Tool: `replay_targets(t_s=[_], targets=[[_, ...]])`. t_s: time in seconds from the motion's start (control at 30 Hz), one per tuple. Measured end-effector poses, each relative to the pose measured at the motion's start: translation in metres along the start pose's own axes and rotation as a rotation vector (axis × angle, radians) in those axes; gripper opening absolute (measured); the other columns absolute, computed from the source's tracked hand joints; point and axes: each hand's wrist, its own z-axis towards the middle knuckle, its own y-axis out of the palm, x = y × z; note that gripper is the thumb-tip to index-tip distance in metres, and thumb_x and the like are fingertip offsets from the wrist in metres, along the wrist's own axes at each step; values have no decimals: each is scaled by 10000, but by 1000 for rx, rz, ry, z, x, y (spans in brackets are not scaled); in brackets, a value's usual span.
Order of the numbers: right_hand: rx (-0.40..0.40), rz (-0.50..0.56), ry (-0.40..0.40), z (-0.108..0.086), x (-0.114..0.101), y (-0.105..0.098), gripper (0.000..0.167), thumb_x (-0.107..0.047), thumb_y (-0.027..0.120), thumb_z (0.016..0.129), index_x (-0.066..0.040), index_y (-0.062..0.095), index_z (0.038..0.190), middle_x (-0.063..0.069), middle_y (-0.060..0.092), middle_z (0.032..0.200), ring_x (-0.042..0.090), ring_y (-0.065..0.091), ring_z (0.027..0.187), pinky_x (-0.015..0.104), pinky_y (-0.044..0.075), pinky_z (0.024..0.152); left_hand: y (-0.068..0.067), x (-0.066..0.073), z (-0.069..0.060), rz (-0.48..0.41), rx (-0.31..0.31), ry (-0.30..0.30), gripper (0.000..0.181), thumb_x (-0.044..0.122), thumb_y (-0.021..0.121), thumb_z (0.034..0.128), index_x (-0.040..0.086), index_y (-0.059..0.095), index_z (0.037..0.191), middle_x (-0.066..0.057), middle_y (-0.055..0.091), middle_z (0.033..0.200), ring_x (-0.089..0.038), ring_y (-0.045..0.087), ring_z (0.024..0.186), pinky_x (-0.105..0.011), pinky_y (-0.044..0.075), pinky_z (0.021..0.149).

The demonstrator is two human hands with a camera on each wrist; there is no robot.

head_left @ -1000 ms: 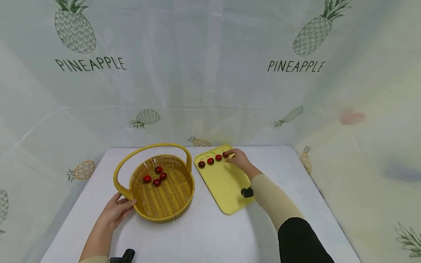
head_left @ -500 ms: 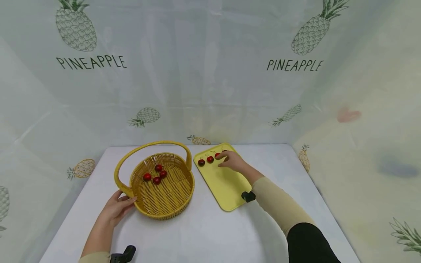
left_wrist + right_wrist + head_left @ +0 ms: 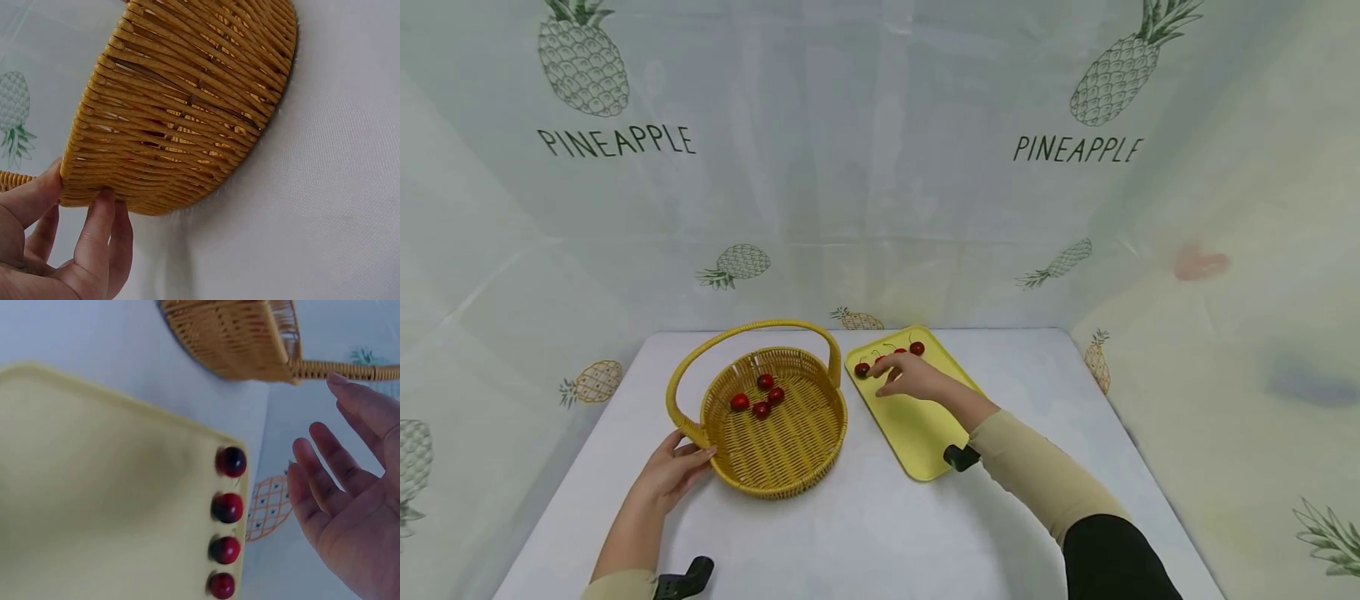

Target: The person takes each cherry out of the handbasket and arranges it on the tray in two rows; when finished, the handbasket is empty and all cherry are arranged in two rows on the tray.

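A yellow wicker basket (image 3: 778, 454) with a tall arched handle stands on the left, holding several red cherries (image 3: 762, 410). My left hand (image 3: 673, 475) grips its near left rim at the handle's foot; in the left wrist view the thumb is at the rim and fingers press the woven wall (image 3: 175, 119). My right hand (image 3: 913, 377) hovers over the far end of a yellow tray (image 3: 917, 437), fingers loosely bent and holding nothing. Along that end sits a row of several dark red cherries (image 3: 227, 507), which the hand partly hides in the head view.
Both containers stand on a white-covered table (image 3: 850, 542), a narrow gap between them. A pineapple-print curtain (image 3: 880, 208) rises behind the table and along its sides. The basket handle (image 3: 752, 329) arches above the rim.
My right hand has moved left along the cherry row, from the rightmost cherry toward the leftmost one. The rightmost cherry is uncovered again. The left hand keeps its grip on the basket.
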Motion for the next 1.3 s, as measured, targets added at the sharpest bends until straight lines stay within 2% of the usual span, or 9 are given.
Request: replay_targets(t_s=[0.23, 0.37, 0.5, 0.7, 0.87, 1.0, 1.23, 1.3], targets=[[-108, 64, -35, 3, -21, 11, 348, -100, 755, 860, -80, 667, 1196, 97, 624, 1192, 257, 632, 976, 299, 543, 821, 1, 0, 0, 5, 6, 7, 828, -38, 617, 928, 15, 63, 1540, -353, 224, 1454, -134, 636, 956, -292, 541, 875], [-153, 106, -68, 9, -30, 17, 368, -80, 738, 871, -35, 649, 1225, 78, 628, 1157, 263, 629, 983, 289, 544, 805, 1, 1, -1, 0, 7, 4, 843, -38, 620, 927, 23, 49, 1545, -351, 213, 1463, -116, 633, 940, -288, 539, 877], [-180, 126, -83, 17, -41, 25, 373, -66, 735, 869, -43, 650, 1231, 74, 630, 1173, 220, 631, 966, 281, 542, 791, 1, 1, -1, -2, 8, 3, 845, -31, 623, 928, 30, 50, 1547, -340, 234, 1453, -117, 634, 940, -286, 540, 874], [-215, 134, -87, 31, -54, 39, 365, -71, 750, 857, -86, 668, 1212, 52, 636, 1195, 142, 635, 932, 266, 538, 801, 2, 1, -1, -5, 9, 7, 832, -31, 628, 925, 21, 68, 1539, -341, 242, 1449, -141, 634, 962, -290, 544, 867], [-245, 89, -77, 42, -62, 49, 385, -109, 770, 847, -111, 665, 1218, 58, 640, 1204, 92, 627, 908, 248, 534, 793, 2, -1, -1, -8, 14, 6, 822, -34, 624, 925, 18, 76, 1536, -339, 254, 1441, -146, 635, 964, -288, 548, 858], [-292, 80, -82, 50, -70, 53, 409, -109, 774, 844, -101, 654, 1234, 91, 626, 1226, 124, 631, 939, 250, 534, 803, 2, -1, 0, -15, 16, 10, 832, -34, 637, 916, 11, 80, 1533, -343, 258, 1435, -146, 637, 955, -289, 550, 853], [-361, 47, -85, 68, -76, 62, 422, -102, 759, 854, -118, 647, 1261, 58, 611, 1226, 251, 529, 1178, 243, 502, 838, 2, -1, 0, -22, 17, 5, 835, -31, 633, 921, 19, 72, 1538, -339, 243, 1451, -148, 635, 966, -290, 548, 858], [-362, 54, -74, 74, -76, 65, 424, -92, 759, 853, -110, 646, 1261, 63, 618, 1197, 258, 538, 1159, 244, 505, 829, 1, -1, 0, -24, 16, 6, 842, -27, 635, 921, 24, 67, 1540, -337, 244, 1450, -145, 635, 965, -293, 548, 860]])
